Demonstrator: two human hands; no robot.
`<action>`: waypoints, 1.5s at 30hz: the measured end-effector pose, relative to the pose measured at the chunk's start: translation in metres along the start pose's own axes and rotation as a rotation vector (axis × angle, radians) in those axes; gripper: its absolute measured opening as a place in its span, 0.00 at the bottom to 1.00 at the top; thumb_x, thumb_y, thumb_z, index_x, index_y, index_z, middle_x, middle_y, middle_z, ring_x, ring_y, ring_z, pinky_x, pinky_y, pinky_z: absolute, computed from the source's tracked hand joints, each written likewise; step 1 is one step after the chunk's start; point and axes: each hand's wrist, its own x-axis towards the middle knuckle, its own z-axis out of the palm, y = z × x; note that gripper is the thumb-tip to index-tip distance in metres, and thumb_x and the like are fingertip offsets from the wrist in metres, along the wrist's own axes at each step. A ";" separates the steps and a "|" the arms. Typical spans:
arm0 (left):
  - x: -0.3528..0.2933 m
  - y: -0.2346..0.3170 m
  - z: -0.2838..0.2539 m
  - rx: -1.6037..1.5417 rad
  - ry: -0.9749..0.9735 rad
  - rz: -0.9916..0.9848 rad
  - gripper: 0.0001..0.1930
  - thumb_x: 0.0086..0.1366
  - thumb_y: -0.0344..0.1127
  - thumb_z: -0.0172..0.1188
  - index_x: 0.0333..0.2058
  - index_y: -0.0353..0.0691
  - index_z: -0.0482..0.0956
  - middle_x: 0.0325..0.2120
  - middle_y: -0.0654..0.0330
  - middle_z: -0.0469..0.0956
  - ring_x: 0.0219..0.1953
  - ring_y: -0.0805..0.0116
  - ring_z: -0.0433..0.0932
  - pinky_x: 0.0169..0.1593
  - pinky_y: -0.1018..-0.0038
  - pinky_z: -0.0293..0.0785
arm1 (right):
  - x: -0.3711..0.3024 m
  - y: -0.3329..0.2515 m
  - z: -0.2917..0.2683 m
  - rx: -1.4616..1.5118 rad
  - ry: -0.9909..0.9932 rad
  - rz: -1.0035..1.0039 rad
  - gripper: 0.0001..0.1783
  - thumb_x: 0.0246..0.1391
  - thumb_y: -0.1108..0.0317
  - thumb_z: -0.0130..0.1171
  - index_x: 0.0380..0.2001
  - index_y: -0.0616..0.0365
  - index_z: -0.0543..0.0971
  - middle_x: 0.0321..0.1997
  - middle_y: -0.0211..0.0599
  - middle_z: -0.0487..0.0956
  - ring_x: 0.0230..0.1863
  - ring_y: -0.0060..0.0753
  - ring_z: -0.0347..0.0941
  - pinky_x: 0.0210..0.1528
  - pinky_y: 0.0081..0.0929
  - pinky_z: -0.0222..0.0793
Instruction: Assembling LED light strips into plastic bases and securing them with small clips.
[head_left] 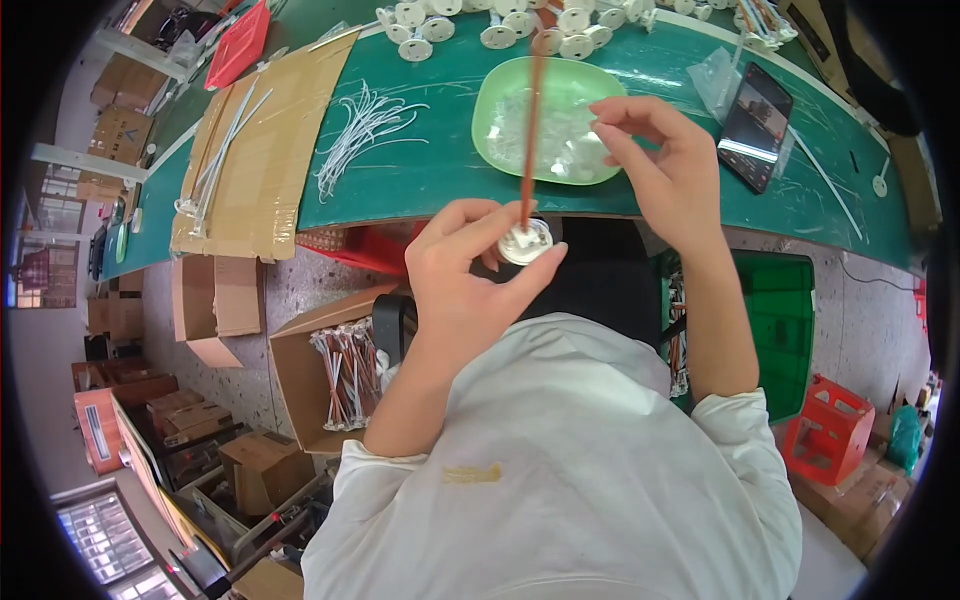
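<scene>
The round white disc [526, 242] with its brown rod [530, 120] sits mid-frame pinched in your left hand [470, 280], while your right hand [665, 165] pinches something too small to tell above the green tray [500, 90].

Round clear-white plastic disc [526, 241], held flat-ish just in front of the green table's near edge [420, 205], pinched at its rim. Thin red-brown rod [531, 110] stands in disc centre, runs up across the table, over the green tray [500, 90] of clear small parts, top end blurred
</scene>
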 end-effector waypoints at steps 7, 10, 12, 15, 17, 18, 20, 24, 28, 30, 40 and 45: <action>-0.019 -0.014 0.006 -1.103 -0.032 -0.140 0.22 0.62 0.23 0.61 0.55 0.25 0.74 0.45 0.52 0.78 0.44 0.68 0.77 0.50 0.71 0.73 | -0.067 -0.023 -0.006 0.889 0.026 0.389 0.14 0.60 0.78 0.56 0.49 0.65 0.69 0.34 0.46 0.82 0.30 0.27 0.81 0.27 0.16 0.76; -0.016 -0.006 0.012 -1.267 -0.042 -0.128 0.23 0.64 0.29 0.62 0.56 0.25 0.72 0.45 0.51 0.78 0.44 0.64 0.77 0.50 0.67 0.74 | -0.077 -0.027 -0.011 0.934 0.105 0.450 0.13 0.57 0.80 0.58 0.43 0.63 0.67 0.32 0.48 0.83 0.26 0.27 0.81 0.24 0.17 0.75; -0.015 0.000 0.015 -1.290 -0.105 -0.104 0.26 0.66 0.36 0.62 0.58 0.25 0.70 0.45 0.49 0.78 0.46 0.59 0.77 0.51 0.63 0.74 | -0.083 -0.031 -0.011 0.686 0.022 0.376 0.16 0.54 0.82 0.61 0.34 0.59 0.63 0.28 0.49 0.83 0.21 0.27 0.79 0.21 0.19 0.75; -0.017 0.022 0.026 -1.346 -0.129 -0.065 0.28 0.67 0.40 0.61 0.58 0.25 0.69 0.47 0.48 0.76 0.49 0.56 0.75 0.55 0.58 0.73 | -0.093 -0.045 -0.003 0.479 -0.057 0.335 0.23 0.48 0.82 0.67 0.30 0.56 0.59 0.26 0.46 0.83 0.23 0.29 0.82 0.23 0.20 0.77; -0.023 0.024 0.034 -1.435 -0.201 -0.100 0.29 0.66 0.42 0.62 0.58 0.26 0.70 0.47 0.48 0.75 0.49 0.57 0.74 0.55 0.61 0.71 | -0.099 -0.045 -0.006 0.113 -0.090 0.085 0.21 0.49 0.76 0.70 0.28 0.59 0.63 0.24 0.41 0.82 0.25 0.27 0.83 0.25 0.19 0.78; -0.026 0.024 0.036 -1.472 -0.223 -0.136 0.29 0.66 0.43 0.62 0.57 0.27 0.70 0.47 0.49 0.75 0.50 0.57 0.73 0.55 0.62 0.70 | -0.102 -0.043 -0.007 0.109 -0.080 0.085 0.21 0.49 0.76 0.70 0.28 0.59 0.63 0.24 0.41 0.82 0.25 0.27 0.83 0.25 0.19 0.78; -0.027 0.027 0.039 -1.486 -0.217 -0.153 0.29 0.67 0.46 0.61 0.57 0.28 0.71 0.44 0.52 0.74 0.46 0.62 0.69 0.52 0.66 0.66 | -0.106 -0.040 -0.007 -0.170 -0.085 -0.051 0.19 0.49 0.75 0.71 0.27 0.60 0.66 0.22 0.39 0.81 0.24 0.27 0.83 0.25 0.19 0.78; -0.031 0.023 0.040 -1.545 -0.236 -0.189 0.31 0.66 0.50 0.60 0.59 0.33 0.70 0.43 0.55 0.72 0.44 0.65 0.66 0.48 0.69 0.62 | -0.113 -0.036 -0.005 -0.181 -0.083 -0.150 0.15 0.48 0.75 0.71 0.29 0.61 0.71 0.22 0.36 0.80 0.23 0.33 0.82 0.24 0.21 0.76; -0.028 0.016 0.039 -1.657 -0.272 -0.012 0.32 0.66 0.56 0.59 0.61 0.40 0.69 0.46 0.58 0.70 0.42 0.68 0.63 0.45 0.72 0.60 | -0.121 -0.022 0.000 0.084 0.014 -0.198 0.09 0.45 0.80 0.68 0.32 0.66 0.80 0.28 0.42 0.82 0.25 0.35 0.81 0.26 0.22 0.75; -0.024 0.019 0.038 -1.632 -0.292 0.011 0.33 0.65 0.59 0.58 0.61 0.43 0.69 0.48 0.59 0.69 0.41 0.70 0.61 0.43 0.74 0.58 | -0.120 -0.016 0.005 0.092 0.049 -0.264 0.09 0.43 0.81 0.68 0.31 0.67 0.81 0.29 0.43 0.82 0.25 0.35 0.80 0.26 0.22 0.75; -0.025 0.021 0.048 -1.717 -0.343 0.003 0.33 0.66 0.57 0.58 0.61 0.42 0.68 0.49 0.58 0.70 0.40 0.71 0.61 0.43 0.76 0.59 | -0.115 -0.007 0.003 -0.125 0.211 -0.654 0.14 0.32 0.84 0.66 0.29 0.67 0.82 0.29 0.42 0.81 0.24 0.36 0.78 0.22 0.22 0.73; -0.029 0.018 0.043 -1.752 -0.363 -0.042 0.32 0.67 0.56 0.57 0.61 0.41 0.68 0.50 0.57 0.70 0.41 0.70 0.62 0.43 0.75 0.60 | -0.115 -0.006 0.004 -0.214 0.185 -0.751 0.15 0.30 0.79 0.64 0.29 0.67 0.81 0.28 0.40 0.79 0.23 0.33 0.76 0.20 0.20 0.71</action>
